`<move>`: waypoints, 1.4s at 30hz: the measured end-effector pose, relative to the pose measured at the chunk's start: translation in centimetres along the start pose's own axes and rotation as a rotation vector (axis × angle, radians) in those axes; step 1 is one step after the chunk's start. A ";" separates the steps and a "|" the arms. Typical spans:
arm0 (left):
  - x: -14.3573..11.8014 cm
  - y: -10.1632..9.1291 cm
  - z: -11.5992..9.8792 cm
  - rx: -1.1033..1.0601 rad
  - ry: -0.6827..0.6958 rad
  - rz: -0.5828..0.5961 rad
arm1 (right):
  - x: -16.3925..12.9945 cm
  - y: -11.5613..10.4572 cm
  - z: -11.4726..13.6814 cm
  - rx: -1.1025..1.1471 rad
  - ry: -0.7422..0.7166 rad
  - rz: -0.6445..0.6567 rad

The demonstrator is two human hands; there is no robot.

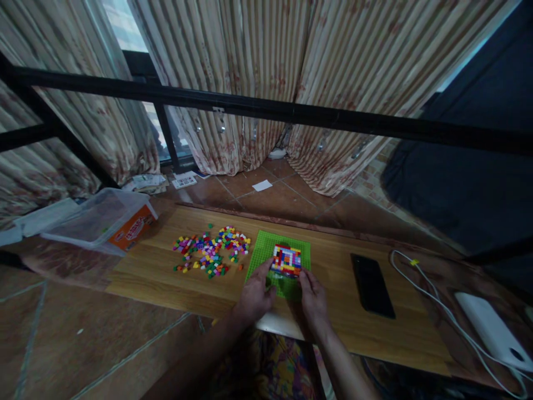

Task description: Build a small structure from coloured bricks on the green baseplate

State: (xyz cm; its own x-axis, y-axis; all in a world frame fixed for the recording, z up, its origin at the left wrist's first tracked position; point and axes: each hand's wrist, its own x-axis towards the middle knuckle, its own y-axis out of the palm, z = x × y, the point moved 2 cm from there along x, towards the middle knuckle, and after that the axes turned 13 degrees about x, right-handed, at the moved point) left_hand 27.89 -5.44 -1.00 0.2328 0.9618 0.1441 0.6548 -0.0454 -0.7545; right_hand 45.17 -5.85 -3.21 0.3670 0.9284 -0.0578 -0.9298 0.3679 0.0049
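Note:
A green baseplate (266, 248) lies on the wooden table (166, 278). On it stands a block of small bricks (287, 259) in red, yellow, blue and white. My left hand (256, 294) rests on the plate's near left edge, with the fingers touching the block's left side. At the block's near right corner, my right hand (313, 297) has its fingertips against the bricks. A loose pile of many-coloured small bricks (212, 250) is spread on the table to the left of the plate.
A black phone (372, 284) lies right of the plate. Further right are a white cable (428, 294) and a white power bank (491, 330). A clear plastic box (100, 219) sits at the table's far left. Curtains and a black bar stand behind.

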 end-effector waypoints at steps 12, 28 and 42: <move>-6.8 -3.5 2.2 0.063 0.006 -0.195 | -2.8 -0.3 2.2 -0.091 -0.225 -0.167; -8.5 -15.9 16.5 0.455 -0.600 -0.560 | -5.1 15.3 2.2 -0.483 -0.512 0.593; -3.4 -17.7 21.2 0.690 -0.578 -0.477 | -3.0 16.3 2.1 -0.668 -0.560 0.508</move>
State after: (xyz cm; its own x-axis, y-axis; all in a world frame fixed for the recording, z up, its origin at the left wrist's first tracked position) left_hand 0.24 -2.20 -1.71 -0.4464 0.8306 0.3330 -0.0119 0.3666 -0.9303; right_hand 28.93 -2.52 -0.82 -0.2771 0.9211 0.2734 -0.7407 -0.0235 -0.6714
